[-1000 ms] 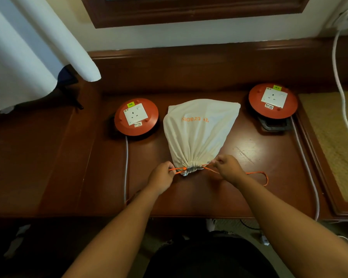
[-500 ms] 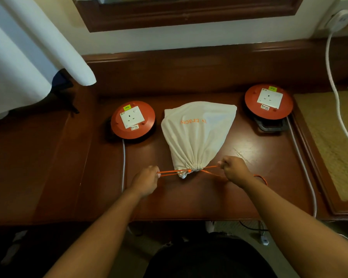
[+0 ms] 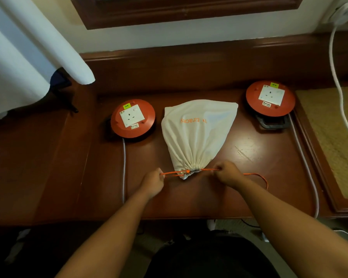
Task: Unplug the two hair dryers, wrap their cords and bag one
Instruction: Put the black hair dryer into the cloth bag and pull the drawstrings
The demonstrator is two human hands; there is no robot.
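Your left hand (image 3: 152,182) and right hand (image 3: 227,173) each have their grip closed on the orange drawstring (image 3: 173,173), one to either side of the gathered neck of the cream drawstring bag (image 3: 197,135). The bag lies on the wooden bench (image 3: 249,155) between the two reels, its mouth toward you and puckered nearly shut. It looks filled, presumably with one hair dryer, though the cloth hides what is inside.

To finish the closing well, pull both hands outward evenly and level with the bench, so the neck cinches in the middle instead of dragging the bag sideways. Keep the pull gentle once the puckers meet; the cord looks thin. Mind the loose loop of drawstring trailing behind your right wrist, which could snag.

By count: one bag, one drawstring, and two orange extension reels, the left reel (image 3: 133,119) and the right reel (image 3: 270,98), each showing one white socket with nothing plugged in. One white cable (image 3: 338,81) hangs from a wall plug at the upper right. No hair dryer is visible; the second one is out of view.
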